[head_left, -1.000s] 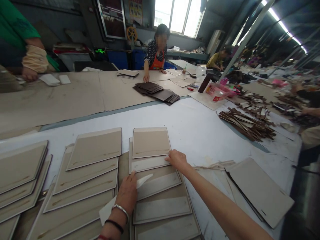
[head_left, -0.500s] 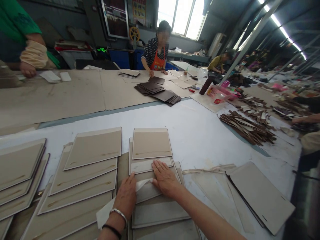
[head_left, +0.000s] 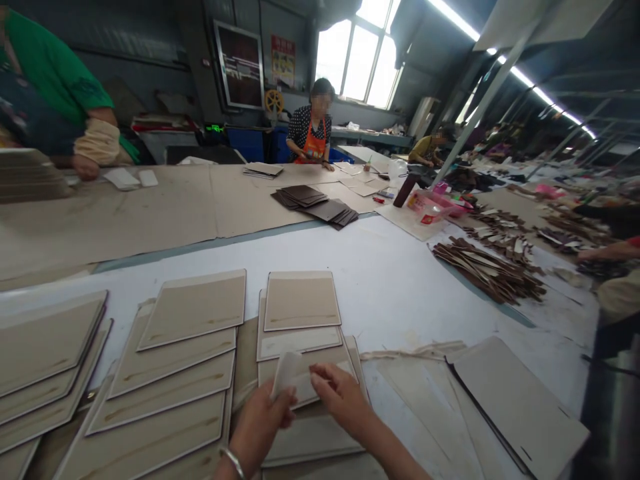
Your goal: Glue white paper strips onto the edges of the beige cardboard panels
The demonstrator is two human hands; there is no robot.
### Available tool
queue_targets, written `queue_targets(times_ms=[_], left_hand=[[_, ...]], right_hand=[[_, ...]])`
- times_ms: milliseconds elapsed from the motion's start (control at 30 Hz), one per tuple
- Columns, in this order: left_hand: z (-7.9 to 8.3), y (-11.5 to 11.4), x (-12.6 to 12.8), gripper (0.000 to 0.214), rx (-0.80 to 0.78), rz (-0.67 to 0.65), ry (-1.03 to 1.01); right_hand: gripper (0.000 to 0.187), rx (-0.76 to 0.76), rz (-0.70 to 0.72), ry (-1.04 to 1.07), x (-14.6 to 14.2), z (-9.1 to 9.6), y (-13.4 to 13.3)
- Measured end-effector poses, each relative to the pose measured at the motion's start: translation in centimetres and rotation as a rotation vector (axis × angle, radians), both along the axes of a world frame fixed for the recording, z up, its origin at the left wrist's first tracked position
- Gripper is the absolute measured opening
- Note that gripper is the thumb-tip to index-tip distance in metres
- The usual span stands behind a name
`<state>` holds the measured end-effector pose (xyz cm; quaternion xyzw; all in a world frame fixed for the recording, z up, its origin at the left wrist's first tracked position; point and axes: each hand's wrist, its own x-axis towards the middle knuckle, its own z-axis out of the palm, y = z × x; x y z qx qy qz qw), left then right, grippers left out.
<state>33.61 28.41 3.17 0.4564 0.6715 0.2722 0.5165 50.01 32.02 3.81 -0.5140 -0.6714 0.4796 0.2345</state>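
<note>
The white table (head_left: 400, 280) spreads wide before the person. On it, at 12 o'clock from the hands, a column of grey boards (head_left: 301, 301) lies overlapped like tiles. More such rows (head_left: 193, 310) lie at 10 o'clock and one loose board (head_left: 515, 400) at 3 o'clock. The left hand (head_left: 260, 427) has thumb and fingers closed on a white paper strip (head_left: 285, 372), which stands up over the column. The right hand (head_left: 345, 400) is just beside the strip at 3 o'clock, fingers half bent; whether they grip something I cannot tell.
</note>
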Motion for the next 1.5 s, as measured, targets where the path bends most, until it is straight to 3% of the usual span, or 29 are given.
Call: queue_targets(times_ms=[67, 133, 300, 400, 567, 733, 867, 967, 1100, 1200, 1300, 1400, 1500], left_hand=[[1.0, -0.8, 1.7, 0.042, -0.084, 0.055, -0.278], [1.6, -1.5, 3.0, 0.048, -0.11, 0.119, -0.419], [1.5, -2.3, 3.7, 0.054, -0.15, 0.267, -0.65], [1.2, -2.3, 3.5, 0.052, -0.116, 0.345, -0.645], [1.6, -1.8, 3.9, 0.043, -0.038, 0.536, -0.57], [1.2, -1.4, 4.7, 0.056, -0.043, 0.677, -0.607], [0.6, -1.3, 4.7, 0.049, 0.034, 0.591, -0.52], [0.3, -1.4, 4.3, 0.037, 0.131, 0.372, -0.349], [0.3, -0.8, 2.8, 0.018, 0.055, 0.054, 0.026], [0.6, 0.4, 1.2, 0.019, -0.004, -0.096, 0.401], [0.5, 2.1, -0.3, 0.026, 0.078, -0.185, 0.666], [-0.6, 3.8, -1.3, 0.028, 0.251, -0.197, 0.787], [-2.5, 5.1, -1.9, 0.03, 0.406, -0.147, 0.856]], right_hand=[[0.027, -0.173, -0.038, 0.192, -1.0, 0.8, -1.1], [0.027, -0.249, -0.129, 0.251, -1.6, 1.0, -1.7], [0.03, -0.222, -0.189, 0.203, -1.5, 0.9, -1.5], [0.029, -0.163, -0.185, 0.156, -1.3, 0.9, -1.4], [0.032, -0.221, -0.147, 0.193, -1.6, 0.2, -1.6], [0.031, -0.069, -0.218, 0.047, -2.2, -0.4, -1.1], [0.021, -0.166, -0.288, 0.132, -2.5, -0.7, 0.2], [0.017, -0.302, -0.312, 0.205, -2.6, -0.8, 2.2], [0.021, -0.427, -0.272, 0.242, -3.2, -0.6, 6.3], [0.019, -0.385, -0.107, 0.122, -4.2, -0.8, 10.0], [0.021, -0.199, 0.137, -0.109, -5.5, -1.3, 13.4], [0.027, -0.038, 0.344, -0.242, -6.6, -1.9, 15.8], [0.03, -0.057, 0.441, -0.257, -7.4, -2.4, 17.2]])
